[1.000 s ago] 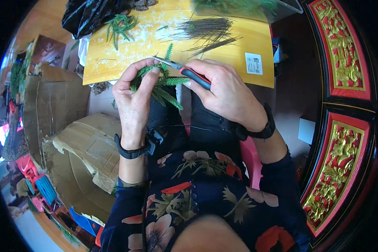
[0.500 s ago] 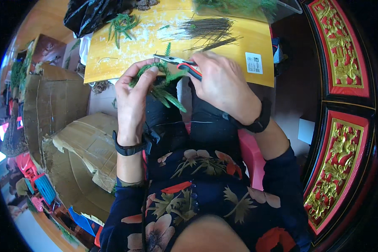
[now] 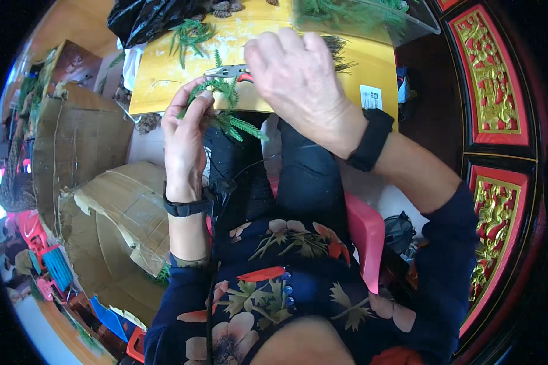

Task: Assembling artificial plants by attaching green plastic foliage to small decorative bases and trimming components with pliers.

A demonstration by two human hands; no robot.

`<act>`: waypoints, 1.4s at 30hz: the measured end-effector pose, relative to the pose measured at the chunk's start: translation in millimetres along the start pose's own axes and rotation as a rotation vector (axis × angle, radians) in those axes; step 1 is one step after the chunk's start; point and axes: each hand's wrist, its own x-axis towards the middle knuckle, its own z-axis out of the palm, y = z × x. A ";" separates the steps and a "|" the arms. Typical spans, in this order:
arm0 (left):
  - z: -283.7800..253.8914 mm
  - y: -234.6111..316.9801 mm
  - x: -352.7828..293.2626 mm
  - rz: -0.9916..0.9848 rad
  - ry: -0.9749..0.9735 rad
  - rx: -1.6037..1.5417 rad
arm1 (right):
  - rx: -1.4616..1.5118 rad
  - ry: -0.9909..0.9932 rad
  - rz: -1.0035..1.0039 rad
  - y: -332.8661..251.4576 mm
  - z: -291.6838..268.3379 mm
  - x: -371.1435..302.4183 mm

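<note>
A green artificial fir sprig [image 3: 243,126] is pinched between the thumb and fingers of my left hand [image 3: 186,131], over the near edge of the yellow table [image 3: 164,100]. In my right hand [image 3: 301,91] is a pair of pliers [image 3: 225,72] with red and black handles. The back of that hand is turned up and hides most of the handles. The pliers' jaws lie at the top of the sprig, close to my left fingertips; what they grip is too small to tell. Partly behind my right hand lies a bundle of thin dark wires [image 3: 341,56].
More green sprigs [image 3: 192,38] lie on the table beside a black plastic bag [image 3: 149,23] and pine cones [image 3: 225,7]. A clear bin [image 3: 353,27] of greenery stands at the far right. Left of me is an opened cardboard box [image 3: 112,225]; a pink stool [image 3: 366,237] is beneath me.
My right hand has rolled over and risen, its back now covering the pliers' handles and much of the wire bundle. The pliers' jaws and sprig have shifted slightly left.
</note>
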 end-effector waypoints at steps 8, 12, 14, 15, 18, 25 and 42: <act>10.5 7.6 -10.6 0.279 0.014 0.311 | 0.930 -0.486 0.423 11.0 -8.9 -12.0; 10.3 6.3 -13.4 0.300 0.008 0.386 | 1.167 -0.649 0.497 15.5 -9.1 -10.3; 10.6 5.9 -13.6 0.295 0.000 0.384 | 1.254 -0.692 0.476 18.6 -7.3 -10.6; 10.8 5.7 -13.7 0.291 -0.007 0.382 | 1.254 -0.691 0.478 19.7 -7.7 -10.3; 10.9 7.3 -15.4 0.258 -0.027 0.364 | 1.294 -0.794 0.471 24.5 -12.2 -6.9; 11.3 13.3 -16.5 0.119 -0.091 0.164 | 1.245 -0.846 0.343 30.6 -10.0 -7.1; 9.1 12.9 -15.4 0.111 -0.140 0.175 | 0.878 -0.588 0.438 1.2 -28.8 -16.5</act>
